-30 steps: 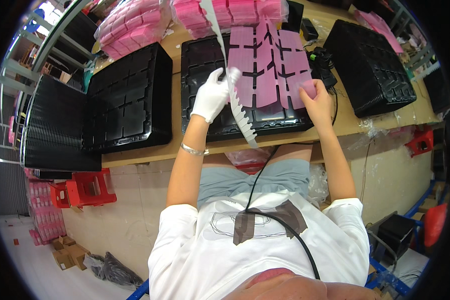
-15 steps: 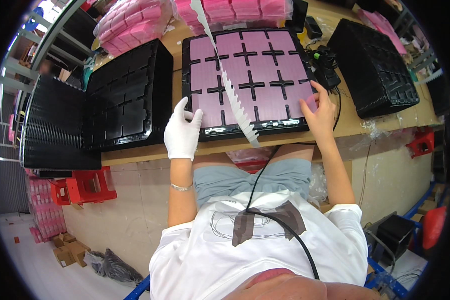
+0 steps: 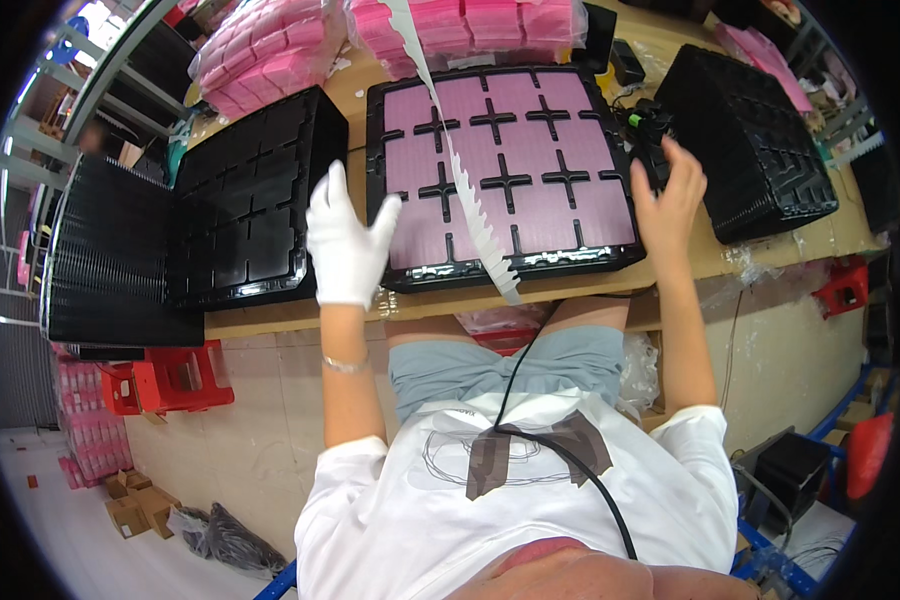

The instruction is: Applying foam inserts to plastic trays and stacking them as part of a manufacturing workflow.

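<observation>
Pink sheet (image 3: 535, 150) lies flat on the middle black tray (image 3: 570, 262), between our hands. Gloved left hand (image 3: 348, 245) spread, gripping nothing; thumb contact with the tray unclear. Bare right hand (image 3: 670, 200) loosely parted, empty, beside the right edge. Cross-shaped ridges (image 3: 507, 181) poke through the sheet, probably stopping it sliding. We see tray stacks left (image 3: 240, 215) and right on the counter (image 3: 710, 262), likely kept within reach.

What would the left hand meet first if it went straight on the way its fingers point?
The left hand would probably meet the right side of the black tray stack on its left; depth is unclear, so it might pass over or beside it.
</observation>
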{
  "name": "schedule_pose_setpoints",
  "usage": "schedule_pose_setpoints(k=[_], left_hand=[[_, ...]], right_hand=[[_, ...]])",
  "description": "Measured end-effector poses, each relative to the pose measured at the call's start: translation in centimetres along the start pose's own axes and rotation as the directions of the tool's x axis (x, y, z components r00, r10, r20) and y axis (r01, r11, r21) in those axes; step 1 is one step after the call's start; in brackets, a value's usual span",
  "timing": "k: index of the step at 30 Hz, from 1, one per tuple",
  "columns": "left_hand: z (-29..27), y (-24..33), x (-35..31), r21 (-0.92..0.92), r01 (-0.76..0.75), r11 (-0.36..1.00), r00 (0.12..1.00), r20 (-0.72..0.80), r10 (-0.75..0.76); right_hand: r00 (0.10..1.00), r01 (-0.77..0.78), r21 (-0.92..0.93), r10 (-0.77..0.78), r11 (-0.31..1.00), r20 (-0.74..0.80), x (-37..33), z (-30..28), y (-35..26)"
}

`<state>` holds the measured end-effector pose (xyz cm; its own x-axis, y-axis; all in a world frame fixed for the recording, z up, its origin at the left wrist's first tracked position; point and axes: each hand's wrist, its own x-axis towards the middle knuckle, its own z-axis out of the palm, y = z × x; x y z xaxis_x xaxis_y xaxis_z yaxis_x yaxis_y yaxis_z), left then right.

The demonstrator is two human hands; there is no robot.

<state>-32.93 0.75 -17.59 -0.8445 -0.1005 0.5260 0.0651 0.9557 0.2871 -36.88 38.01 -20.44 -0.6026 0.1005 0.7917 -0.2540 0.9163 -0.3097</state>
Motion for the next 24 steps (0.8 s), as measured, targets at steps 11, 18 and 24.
schedule_pose_setpoints(k=[11, 18, 24], left_hand=[[12.3, 0.3, 11.9, -0.032, -0.312, 0.949, 0.858, 0.42, 0.296], [11.3, 0.3, 12.6, 0.015, -0.281, 0.959, 0.88, 0.403, 0.252], [10.7, 0.1, 12.5, 0.12, -0.269, 0.956, 0.901, 0.382, 0.206]], right_hand=[[0.75, 0.34, -0.043, -0.243, 0.939, 0.615, 6.5, 15.2, 3.0], [0.774, 0.353, -0.014, -0.283, 0.936, 0.566, 6.3, 15.9, 4.2], [0.899, 0.244, -0.02, -0.219, 0.97, 0.379, 6.2, 13.4, 5.2]])
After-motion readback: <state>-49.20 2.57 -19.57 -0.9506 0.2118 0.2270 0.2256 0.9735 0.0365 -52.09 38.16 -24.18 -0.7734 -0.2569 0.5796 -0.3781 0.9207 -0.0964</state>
